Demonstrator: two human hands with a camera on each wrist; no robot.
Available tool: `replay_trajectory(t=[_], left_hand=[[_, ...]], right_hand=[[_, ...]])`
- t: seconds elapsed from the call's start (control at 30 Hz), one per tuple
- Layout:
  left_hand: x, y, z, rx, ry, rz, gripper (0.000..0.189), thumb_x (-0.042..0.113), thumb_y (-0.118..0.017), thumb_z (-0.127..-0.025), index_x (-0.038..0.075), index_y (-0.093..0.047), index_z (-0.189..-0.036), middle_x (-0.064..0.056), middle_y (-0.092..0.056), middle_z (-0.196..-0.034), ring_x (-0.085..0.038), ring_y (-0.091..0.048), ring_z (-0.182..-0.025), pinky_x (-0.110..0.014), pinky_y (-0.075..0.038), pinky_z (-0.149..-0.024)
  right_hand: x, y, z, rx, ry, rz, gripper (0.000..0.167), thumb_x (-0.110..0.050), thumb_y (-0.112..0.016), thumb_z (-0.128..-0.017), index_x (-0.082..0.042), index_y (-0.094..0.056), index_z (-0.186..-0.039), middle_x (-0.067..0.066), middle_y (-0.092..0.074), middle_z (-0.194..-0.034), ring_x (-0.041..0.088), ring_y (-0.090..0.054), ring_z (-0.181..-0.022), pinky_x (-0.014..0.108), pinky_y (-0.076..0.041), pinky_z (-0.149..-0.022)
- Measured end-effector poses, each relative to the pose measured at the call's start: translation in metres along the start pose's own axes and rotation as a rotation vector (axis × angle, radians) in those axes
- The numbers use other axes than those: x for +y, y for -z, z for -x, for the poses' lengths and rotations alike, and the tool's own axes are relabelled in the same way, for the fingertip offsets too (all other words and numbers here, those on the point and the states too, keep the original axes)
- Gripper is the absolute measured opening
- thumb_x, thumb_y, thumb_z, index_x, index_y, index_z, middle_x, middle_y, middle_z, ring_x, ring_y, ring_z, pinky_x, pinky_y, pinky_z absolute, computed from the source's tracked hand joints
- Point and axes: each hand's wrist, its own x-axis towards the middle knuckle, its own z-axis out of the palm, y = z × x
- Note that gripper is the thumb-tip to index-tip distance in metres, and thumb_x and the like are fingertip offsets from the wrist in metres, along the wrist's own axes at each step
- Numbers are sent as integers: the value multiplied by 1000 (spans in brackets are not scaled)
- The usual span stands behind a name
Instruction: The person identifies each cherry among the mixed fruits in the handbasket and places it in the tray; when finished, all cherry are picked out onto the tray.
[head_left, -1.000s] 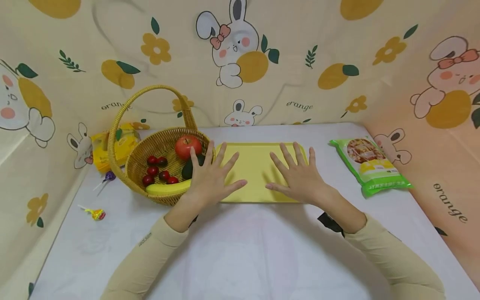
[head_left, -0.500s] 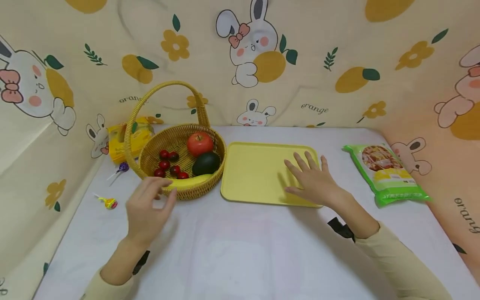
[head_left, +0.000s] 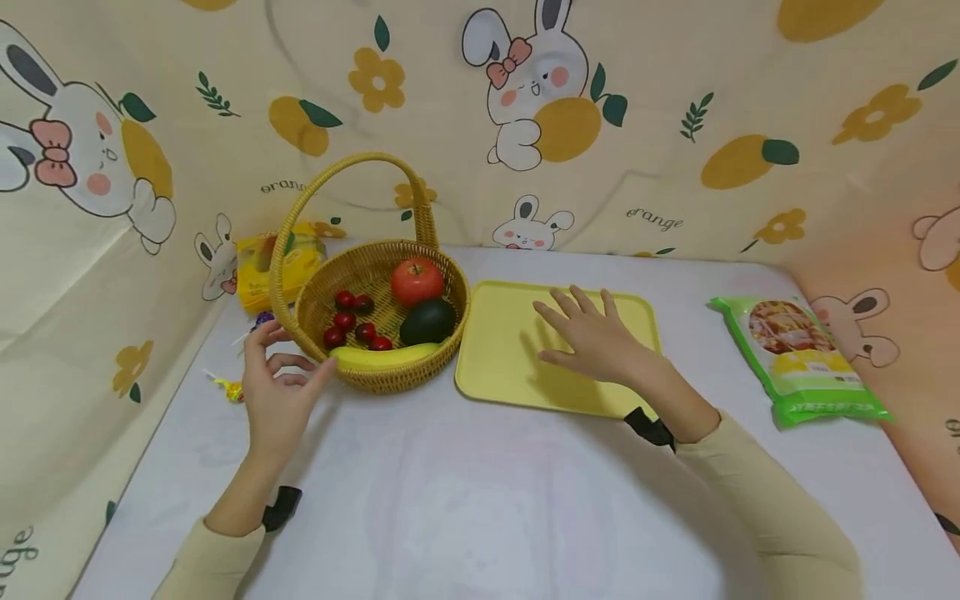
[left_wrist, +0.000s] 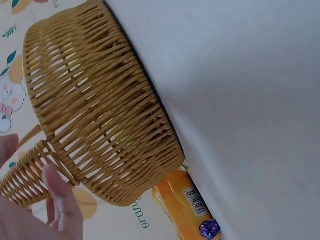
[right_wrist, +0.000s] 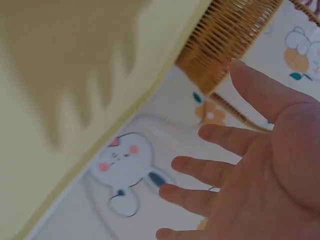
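Note:
A woven basket (head_left: 390, 383) with a tall arched handle (head_left: 281, 275) stands left of centre in the head view. It holds a red apple (head_left: 417, 282), a dark avocado (head_left: 428, 322), a yellow banana (head_left: 386, 357) and several dark red cherries (head_left: 344, 321). My left hand (head_left: 281, 400) is at the basket's near left side, loosely bent fingers and thumb spread either side of the handle's foot. In the left wrist view, its fingers (left_wrist: 60, 192) overlap the handle. My right hand (head_left: 596, 342) hovers over a yellow tray (head_left: 495, 367), fingers spread and holding nothing.
A green and white food bag (head_left: 802, 358) lies at the right. Behind the basket's left side is a yellow package (head_left: 258, 279). A purple lollipop (left_wrist: 209, 229) and a yellow lollipop (head_left: 231, 389) lie left, partly behind my left hand. Patterned cloth walls surround the table.
My left hand has moved from over the basket and tray, left and back, then forward to the handle's foot. My right hand stays spread above the tray. The head view has turned left.

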Motion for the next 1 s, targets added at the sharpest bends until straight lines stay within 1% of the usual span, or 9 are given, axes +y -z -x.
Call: replay_trajectory(t=[0.1, 0.2, 0.33, 0.47, 0.57, 0.67, 0.8, 0.9, 1.0], left_hand=[[-5, -1, -6, -38, 18, -20, 67, -2, -81, -80, 2, -46, -136, 5, -51, -116, -13, -60, -79, -11, -56, -62], [-7, -1, -10, -71, 42, -53, 61, -3, -81, -79, -2, -50, -132, 3, -53, -112, -14, -60, -82, -10, -56, -63], [4, 0, -12, -131, 65, -51, 53, -8, -79, -79, -8, -52, -124, -7, -56, -110, -17, -60, -87, -11, -58, -69], [13, 3, -12, -187, 79, -19, 49, -12, -77, -79, -11, -52, -121, -13, -55, -110, -16, -56, -93, -16, -59, -79], [4, 4, -13, -199, 81, 9, 50, -13, -76, -79, -11, -51, -122, -14, -54, -111, -15, -54, -97, -19, -59, -84], [-12, 5, -14, -196, 68, 32, 52, -12, -78, -79, -10, -50, -123, -15, -54, -113, -14, -54, -99, -20, -58, -87], [-29, 6, -14, -187, 50, 55, 52, -9, -79, -79, -10, -51, -123, -19, -55, -115, -15, -54, -101, -22, -58, -88], [-15, 7, -12, -184, 41, 55, 49, -11, -77, -80, -12, -51, -121, -23, -54, -114, -15, -54, -100, -24, -59, -88], [2, 8, -9, -185, 46, 35, 46, -13, -75, -80, -12, -51, -119, -24, -54, -113, -14, -54, -99, -25, -59, -88]], right_hand=[[-10, 11, -16, 10, 38, -28, 72, -42, -64, -97, -11, -34, -155, 23, -27, -159, 46, -19, -147, 75, -6, -115], [-22, 23, -37, 31, 112, -99, 69, -40, -65, -97, -10, -37, -154, 20, -32, -158, 40, -25, -146, 70, -14, -117], [-39, 38, -75, 28, 236, -318, 61, -31, -68, -96, -6, -45, -148, 15, -44, -151, 32, -37, -142, 54, -31, -118], [-61, 48, -120, -51, 344, -560, 52, -18, -70, -95, -1, -52, -142, 14, -53, -143, 29, -49, -132, 40, -44, -112], [-81, 52, -153, -137, 406, -645, 48, -11, -70, -94, -1, -55, -139, 14, -58, -137, 27, -58, -121, 33, -53, -101], [-105, 52, -181, -238, 458, -669, 47, -7, -71, -92, -1, -57, -136, 11, -62, -130, 22, -61, -114, 26, -56, -93], [-135, 43, -206, -398, 443, -741, 45, -3, -73, -90, -2, -60, -133, 11, -64, -126, 21, -61, -113, 28, -58, -91], [-152, 32, -220, -489, 387, -824, 44, 1, -71, -90, 1, -60, -133, 18, -63, -125, 26, -63, -109, 37, -59, -92], [-163, 22, -232, -531, 357, -857, 44, 2, -69, -91, 2, -59, -134, 21, -63, -124, 28, -65, -104, 40, -59, -92]])
